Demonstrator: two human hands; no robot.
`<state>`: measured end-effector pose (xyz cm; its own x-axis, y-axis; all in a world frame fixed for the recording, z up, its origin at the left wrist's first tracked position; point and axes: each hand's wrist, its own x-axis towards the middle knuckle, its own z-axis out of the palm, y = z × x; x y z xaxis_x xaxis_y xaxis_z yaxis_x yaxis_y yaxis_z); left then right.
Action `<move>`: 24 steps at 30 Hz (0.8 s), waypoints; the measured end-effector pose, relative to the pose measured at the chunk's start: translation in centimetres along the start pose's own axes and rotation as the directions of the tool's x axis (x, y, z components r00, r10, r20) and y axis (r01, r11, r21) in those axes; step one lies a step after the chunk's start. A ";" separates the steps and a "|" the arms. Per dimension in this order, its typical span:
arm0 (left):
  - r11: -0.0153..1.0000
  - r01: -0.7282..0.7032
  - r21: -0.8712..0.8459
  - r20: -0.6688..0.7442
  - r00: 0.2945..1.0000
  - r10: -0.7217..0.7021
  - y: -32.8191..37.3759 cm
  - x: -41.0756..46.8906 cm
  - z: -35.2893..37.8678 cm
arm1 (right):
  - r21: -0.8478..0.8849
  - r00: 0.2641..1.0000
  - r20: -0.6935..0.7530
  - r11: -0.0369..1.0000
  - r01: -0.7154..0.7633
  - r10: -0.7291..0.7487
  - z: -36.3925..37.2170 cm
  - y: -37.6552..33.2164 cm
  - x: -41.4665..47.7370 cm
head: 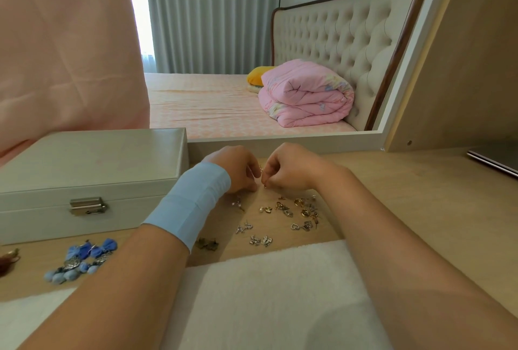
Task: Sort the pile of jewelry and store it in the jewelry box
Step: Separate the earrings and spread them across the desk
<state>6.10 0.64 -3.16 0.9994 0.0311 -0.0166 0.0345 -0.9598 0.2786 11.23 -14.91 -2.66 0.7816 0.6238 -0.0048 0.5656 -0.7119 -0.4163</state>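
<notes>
A closed white jewelry box (84,170) with a metal clasp (88,206) stands on the wooden table at the left. Right of it lies a scatter of small gold and silver earrings (297,212). My left hand (238,167), with a blue band on the wrist, and my right hand (291,170) meet above the far edge of the scatter. Both pinch a tiny earring (262,174) between their fingertips. A pair of blue tassel earrings (81,260) lies in front of the box.
A large mirror (280,69) leans behind the table and reflects a bed. A white fluffy cloth (266,279) covers the near edge. A brown tassel piece (8,261) lies at the far left. A dark flat device (493,163) sits at the right.
</notes>
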 end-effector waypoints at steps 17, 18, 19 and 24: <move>0.989 -0.144 0.017 0.280 0.951 0.134 3.0 -1.9 -1.8 | -0.005 0.996 0.088 1.000 -0.023 0.023 -2.8 -1.0 -2.7; 0.989 -0.144 0.028 0.283 0.950 0.131 3.2 -1.9 -1.6 | -0.026 0.993 0.112 0.999 -0.042 0.044 -2.8 -1.0 -2.9; 0.989 -0.146 0.041 0.283 0.951 0.128 3.3 -1.9 -1.4 | -0.051 0.989 0.134 0.997 -0.063 0.069 -2.8 -1.0 -3.1; 0.990 -0.129 0.060 0.259 0.960 0.110 3.3 -1.8 -1.0 | -0.069 0.979 0.156 0.990 -0.124 0.134 -2.3 -1.2 -3.7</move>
<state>4.43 -2.34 -1.21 0.9610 -0.1477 -0.2340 -0.0956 -0.9708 0.2199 8.25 -17.07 -0.09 0.7996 0.5654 -0.2022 0.4808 -0.8046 -0.3484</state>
